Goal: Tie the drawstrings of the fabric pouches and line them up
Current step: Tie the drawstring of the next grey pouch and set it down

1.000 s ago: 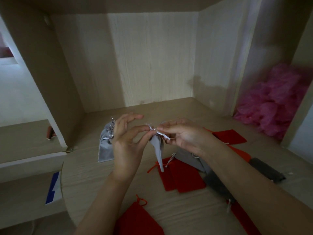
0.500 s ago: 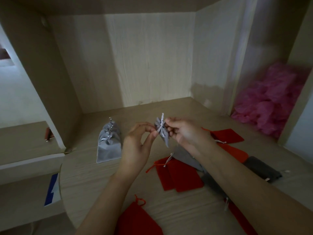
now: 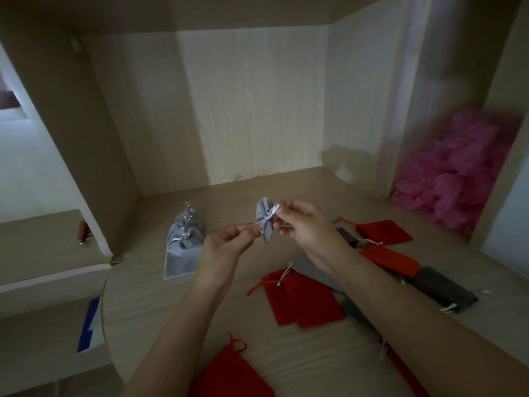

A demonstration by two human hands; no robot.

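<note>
The grey pouch (image 3: 264, 223) is held in the air above the middle of the surface (image 3: 171, 308), between the two hands. Its neck is gathered tight, so the top fans out above and the body hangs down below.

The right hand (image 3: 307, 224) pinches the grey pouch at this neck with thumb and forefinger, and the other fingers are curled. The left hand (image 3: 226, 243) is just beside the pouch on its left; its curled fingertips pinch the thin silver string (image 3: 255, 224), which runs to the neck.

Near the left edge, toward the back-left corner, the tied pouches (image 3: 184, 245) – also grey – lie one after another in a row, touching each other. Under the right forearm, two red pouches (image 3: 303, 300) lie flat and overlap. One more red pouch (image 3: 229, 372) lies at the front edge. Toward the right edge there are further red ones (image 3: 385, 231) and a dark pouch (image 3: 442, 287). A pink heap (image 3: 458, 173) fills the compartment beyond the right edge – what material it is, I cannot tell.
</note>
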